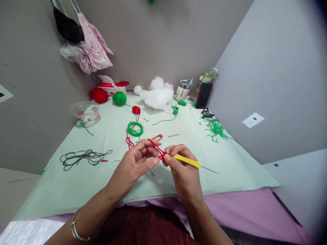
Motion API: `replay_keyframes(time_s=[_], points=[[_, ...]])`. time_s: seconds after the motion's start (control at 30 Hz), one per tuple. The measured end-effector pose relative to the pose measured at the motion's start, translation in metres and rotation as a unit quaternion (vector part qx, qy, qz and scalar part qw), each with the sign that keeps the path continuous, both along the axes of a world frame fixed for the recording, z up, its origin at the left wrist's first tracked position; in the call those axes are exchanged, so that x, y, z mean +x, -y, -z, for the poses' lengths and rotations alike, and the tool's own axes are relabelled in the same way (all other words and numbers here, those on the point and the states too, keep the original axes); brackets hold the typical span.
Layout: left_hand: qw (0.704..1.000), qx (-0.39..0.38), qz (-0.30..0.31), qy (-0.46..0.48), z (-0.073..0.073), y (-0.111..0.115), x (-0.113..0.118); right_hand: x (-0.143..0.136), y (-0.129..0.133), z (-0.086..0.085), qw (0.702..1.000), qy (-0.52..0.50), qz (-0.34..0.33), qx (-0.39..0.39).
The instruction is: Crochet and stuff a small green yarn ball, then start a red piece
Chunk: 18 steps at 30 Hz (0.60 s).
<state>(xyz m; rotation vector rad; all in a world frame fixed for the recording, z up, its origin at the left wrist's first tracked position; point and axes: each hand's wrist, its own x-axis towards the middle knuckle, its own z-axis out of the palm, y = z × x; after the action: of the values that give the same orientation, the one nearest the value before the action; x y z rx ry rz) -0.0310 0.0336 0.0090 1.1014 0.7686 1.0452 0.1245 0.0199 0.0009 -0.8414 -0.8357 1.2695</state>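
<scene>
My right hand grips a crochet hook with a yellow handle; its thin metal end sticks out to the right. At the hook's tip hangs a small piece of red crochet, close to my right fingertips. Red yarn runs over the raised index finger of my left hand, whose other fingers are curled round the strand. The left thumb reaches toward the red piece; whether it touches is unclear. Just beyond the hands lies an orange stitch marker, partly hidden by the left fingers.
Beyond the hands lie a green yarn coil, a small red yarn ball, a green ball and white stuffing. Black cord lies left; green scraps and scissors lie right. A clear bowl stands at left.
</scene>
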Motion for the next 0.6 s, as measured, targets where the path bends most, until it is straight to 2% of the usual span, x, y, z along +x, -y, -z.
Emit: replay_keyframes(time_s=[0.17,0.33,0.43,0.6], points=[[0.999,-0.013,-0.025,-0.021,-0.003,0.001,0.005,-0.002,0.003,0.007,0.999,0.041,0.009,0.022],[0.999,-0.010,0.026,-0.029,-0.003,-0.002,-0.001,0.001,0.004,0.005,0.997,0.066,0.000,0.033],[1.000,-0.004,0.019,-0.021,0.000,-0.004,-0.004,0.003,0.004,0.004,0.997,0.072,-0.015,0.030],[0.993,0.038,0.048,-0.098,-0.007,-0.005,-0.009,0.008,0.003,0.006,0.995,0.068,-0.071,0.025]])
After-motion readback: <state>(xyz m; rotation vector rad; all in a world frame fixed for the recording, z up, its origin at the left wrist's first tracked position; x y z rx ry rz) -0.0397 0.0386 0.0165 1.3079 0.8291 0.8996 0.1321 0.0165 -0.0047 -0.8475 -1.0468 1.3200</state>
